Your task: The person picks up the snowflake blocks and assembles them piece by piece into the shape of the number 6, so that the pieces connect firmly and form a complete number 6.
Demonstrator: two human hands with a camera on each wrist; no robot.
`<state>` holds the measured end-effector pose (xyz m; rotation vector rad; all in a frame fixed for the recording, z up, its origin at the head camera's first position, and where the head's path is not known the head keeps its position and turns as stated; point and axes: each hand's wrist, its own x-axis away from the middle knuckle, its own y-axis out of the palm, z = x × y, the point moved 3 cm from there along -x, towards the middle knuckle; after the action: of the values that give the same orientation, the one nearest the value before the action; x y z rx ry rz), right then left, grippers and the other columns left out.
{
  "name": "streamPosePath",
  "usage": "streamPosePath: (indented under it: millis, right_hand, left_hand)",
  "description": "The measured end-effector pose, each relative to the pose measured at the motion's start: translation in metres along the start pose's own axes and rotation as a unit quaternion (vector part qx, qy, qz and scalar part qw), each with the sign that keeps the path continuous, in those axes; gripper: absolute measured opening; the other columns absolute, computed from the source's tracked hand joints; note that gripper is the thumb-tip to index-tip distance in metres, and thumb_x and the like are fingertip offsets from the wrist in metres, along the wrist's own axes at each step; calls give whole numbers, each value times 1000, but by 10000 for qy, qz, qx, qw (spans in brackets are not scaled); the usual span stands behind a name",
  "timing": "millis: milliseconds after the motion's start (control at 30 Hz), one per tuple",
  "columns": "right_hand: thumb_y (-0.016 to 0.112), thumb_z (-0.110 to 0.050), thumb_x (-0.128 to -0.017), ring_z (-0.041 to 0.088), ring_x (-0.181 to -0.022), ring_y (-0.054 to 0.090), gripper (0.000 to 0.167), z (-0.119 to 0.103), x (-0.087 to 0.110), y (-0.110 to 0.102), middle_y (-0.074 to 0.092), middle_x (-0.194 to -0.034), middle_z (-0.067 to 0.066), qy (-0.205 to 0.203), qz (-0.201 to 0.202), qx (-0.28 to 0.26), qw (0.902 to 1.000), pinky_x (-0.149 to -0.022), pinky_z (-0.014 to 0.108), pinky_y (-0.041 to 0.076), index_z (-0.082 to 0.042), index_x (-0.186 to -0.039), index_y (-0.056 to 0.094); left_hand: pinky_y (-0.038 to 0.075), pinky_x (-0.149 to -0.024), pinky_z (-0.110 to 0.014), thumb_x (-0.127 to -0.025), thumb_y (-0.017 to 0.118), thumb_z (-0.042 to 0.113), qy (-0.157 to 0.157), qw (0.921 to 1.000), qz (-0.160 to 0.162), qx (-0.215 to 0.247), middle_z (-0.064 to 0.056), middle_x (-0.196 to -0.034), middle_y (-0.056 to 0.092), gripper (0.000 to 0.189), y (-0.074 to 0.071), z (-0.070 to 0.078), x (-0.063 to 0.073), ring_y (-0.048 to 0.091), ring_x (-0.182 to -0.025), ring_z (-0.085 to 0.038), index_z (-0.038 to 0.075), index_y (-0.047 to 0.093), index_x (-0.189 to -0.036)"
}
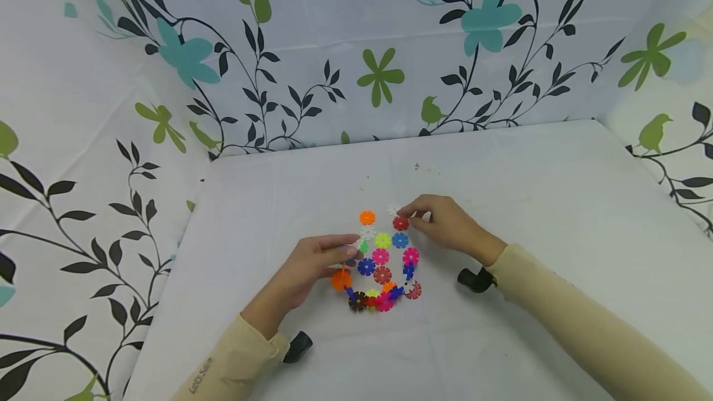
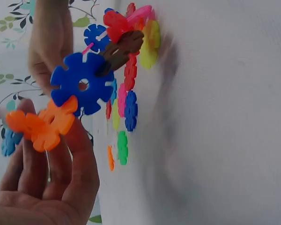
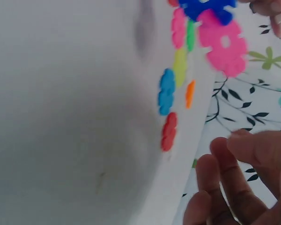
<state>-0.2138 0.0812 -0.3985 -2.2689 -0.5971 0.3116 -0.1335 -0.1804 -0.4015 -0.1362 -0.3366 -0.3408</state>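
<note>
My left hand (image 1: 308, 262) grips one end of a chain of interlocking plastic flower discs (image 2: 82, 84). At that end, orange discs (image 2: 51, 123) lie against its fingers, and a blue disc (image 2: 11, 140) shows near the thumb. The chain curves close over the table, through brown, red and yellow pieces, to a raised pink disc (image 3: 225, 43). My right hand (image 1: 440, 218) reaches past the loose discs with loosely bent fingers. Its index fingertip is right at a white disc (image 1: 392, 210), beside a red disc (image 1: 400, 223). Between thumb and fingers nothing shows in the right wrist view.
Loose discs lie flat between the hands, among them an orange disc (image 1: 367, 218), a yellow disc (image 1: 382, 240) and a light blue disc (image 1: 400, 240). A white cloth covers the table (image 1: 501, 339). Behind it hangs a leaf-patterned curtain (image 1: 312, 30). Small crumbs (image 1: 416, 166) lie farther back.
</note>
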Motion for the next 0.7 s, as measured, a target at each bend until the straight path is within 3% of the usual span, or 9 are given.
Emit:
streamPosePath:
  millis: [267, 700]
  right_hand:
    - [78, -20, -90, 15, -97, 61, 29, 17, -3, 15, 67, -102, -7, 143, -795, 203, 9965, -80, 30, 54, -17, -119, 76]
    - [84, -28, -84, 14, -88, 58, 37, 12, -6, 23, 62, -95, -4, -42, -833, 911, 9923, -73, 28, 52, -21, -119, 77]
  left_hand:
    - [42, -109, -49, -96, 71, 30, 92, 9989, -440, 103, -9, -122, 72, 51, -9, -4, 2, 63, -121, -24, 5, 60, -139]
    - [48, -102, -45, -93, 76, 26, 70, 9984, -543, 173, -11, -133, 65, 49, -8, -2, 4, 62, -120, -32, 7, 64, -136]
